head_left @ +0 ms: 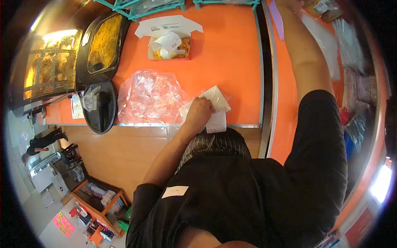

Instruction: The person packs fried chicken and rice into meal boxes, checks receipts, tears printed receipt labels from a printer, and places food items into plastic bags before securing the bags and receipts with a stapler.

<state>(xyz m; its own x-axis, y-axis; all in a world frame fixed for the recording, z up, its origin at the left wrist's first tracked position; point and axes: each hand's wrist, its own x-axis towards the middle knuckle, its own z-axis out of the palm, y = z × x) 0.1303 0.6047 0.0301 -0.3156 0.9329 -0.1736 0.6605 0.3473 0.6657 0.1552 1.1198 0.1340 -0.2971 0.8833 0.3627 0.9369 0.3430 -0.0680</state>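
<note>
My left hand (pixel 200 110) is closed at the counter's front edge, its curled fingers gripping the end of a crumpled clear plastic bag (pixel 151 97). Against those fingers lies a small white box or packet (pixel 217 98), with a printed receipt (pixel 216 123) hanging below it. My right arm stretches to the top right, where my right hand (pixel 290 5) is partly cut off by the frame; its fingers are unclear. It is beside a purple strip (pixel 277 20) and a packet with brown contents (pixel 326 9). Farther back, an open carton (pixel 188 45) holds food, a rolled receipt and a small white-lidded cup.
Trays of yellow food (pixel 105 41) and a lit glass case (pixel 51 62) stand at the left, near a black lid (pixel 106 109). Teal baskets (pixel 157 8) line the back. Clear plastic bags (pixel 347 41) lie at the right. A person (pixel 45 142) is far left.
</note>
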